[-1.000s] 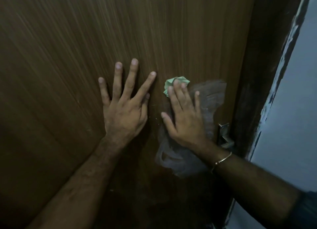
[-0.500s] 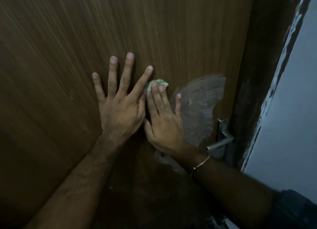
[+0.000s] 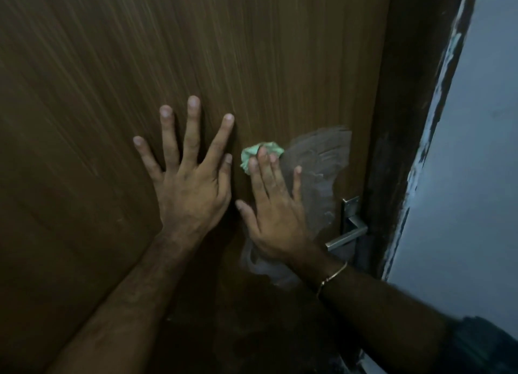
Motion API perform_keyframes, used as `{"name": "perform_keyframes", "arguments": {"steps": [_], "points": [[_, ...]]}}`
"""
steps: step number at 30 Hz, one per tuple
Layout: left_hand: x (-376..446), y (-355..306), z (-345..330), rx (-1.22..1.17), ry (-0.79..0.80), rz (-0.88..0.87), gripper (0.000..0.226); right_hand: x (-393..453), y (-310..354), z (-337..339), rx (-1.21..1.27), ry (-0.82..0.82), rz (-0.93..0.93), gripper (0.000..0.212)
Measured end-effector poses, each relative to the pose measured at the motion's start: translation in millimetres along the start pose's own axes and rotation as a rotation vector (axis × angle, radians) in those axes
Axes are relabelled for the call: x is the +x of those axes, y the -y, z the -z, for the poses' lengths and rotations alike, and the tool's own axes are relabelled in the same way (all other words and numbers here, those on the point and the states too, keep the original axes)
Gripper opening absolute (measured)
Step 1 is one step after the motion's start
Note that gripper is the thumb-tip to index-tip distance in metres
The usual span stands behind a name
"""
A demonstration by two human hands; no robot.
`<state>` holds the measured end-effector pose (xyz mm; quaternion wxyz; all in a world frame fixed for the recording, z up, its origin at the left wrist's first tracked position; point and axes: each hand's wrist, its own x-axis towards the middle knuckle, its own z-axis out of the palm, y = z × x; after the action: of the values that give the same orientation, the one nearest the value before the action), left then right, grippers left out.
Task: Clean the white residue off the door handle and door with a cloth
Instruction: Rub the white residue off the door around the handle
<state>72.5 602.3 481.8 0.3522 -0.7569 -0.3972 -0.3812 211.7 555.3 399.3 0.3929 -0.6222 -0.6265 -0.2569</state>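
A brown wood-grain door [image 3: 252,51] fills the view. A smeared patch of white residue [image 3: 319,171] lies left of the metal lever handle [image 3: 347,233], and more of it shows below my right wrist. My right hand [image 3: 274,214] lies flat on the door and presses a crumpled green cloth [image 3: 260,153] under its fingertips, at the left edge of the patch. Only the cloth's top peeks out past the fingers. My left hand [image 3: 190,183] rests flat on the door just left of it, fingers spread, holding nothing.
The dark door frame [image 3: 403,121] runs down the right side of the door. Beyond it is a pale blue-grey wall [image 3: 476,177] with a chipped paint edge. A thin bangle sits on my right wrist [image 3: 333,275].
My right hand with the cloth swept left until it touched my left hand, then came back right onto the residue edge. My left hand stayed pressed on the door.
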Motion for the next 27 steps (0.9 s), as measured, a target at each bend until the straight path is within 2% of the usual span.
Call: {"name": "perform_keyframes", "arguments": {"steps": [2,4,9,12,15,17,19,22,24,27], "points": [[2.1,-2.8,1.1,-0.008,0.01,0.02,0.057,-8.7,2.6,-1.6,0.0,0.032,0.014,0.079],[3.8,-8.2,2.4,-0.014,0.015,0.05,0.058,5.9,-1.1,-0.1,-0.02,-0.009,0.018,0.077],[2.7,-18.7,2.8,-0.037,0.046,0.06,0.061,17.3,-45.7,18.9,0.036,-0.035,-0.276,0.074],[5.0,-22.3,3.2,-0.018,0.057,0.068,0.063,-3.6,-44.2,16.9,0.029,0.041,-0.289,0.078],[5.5,-25.3,2.2,-0.01,0.058,0.073,0.063,14.3,-48.4,16.8,0.052,-0.018,-0.263,0.077],[6.0,-25.2,1.2,-0.014,0.062,0.072,0.063,29.4,-66.4,24.9,0.096,-0.059,-0.37,0.075],[5.1,-25.3,0.8,-0.019,0.065,0.061,0.063,19.0,-73.9,26.5,0.119,-0.027,-0.464,0.076],[4.7,-27.6,0.3,-0.018,0.057,0.067,0.063,-11.0,-56.8,15.9,0.083,0.077,-0.341,0.08],[7.2,-29.3,0.7,-0.023,0.053,0.075,0.063,1.3,-64.7,16.6,0.078,0.027,-0.298,0.078],[7.3,-27.5,0.7,-0.025,0.064,0.064,0.062,22.2,-87.3,28.7,0.143,-0.06,-0.503,0.076]]}}
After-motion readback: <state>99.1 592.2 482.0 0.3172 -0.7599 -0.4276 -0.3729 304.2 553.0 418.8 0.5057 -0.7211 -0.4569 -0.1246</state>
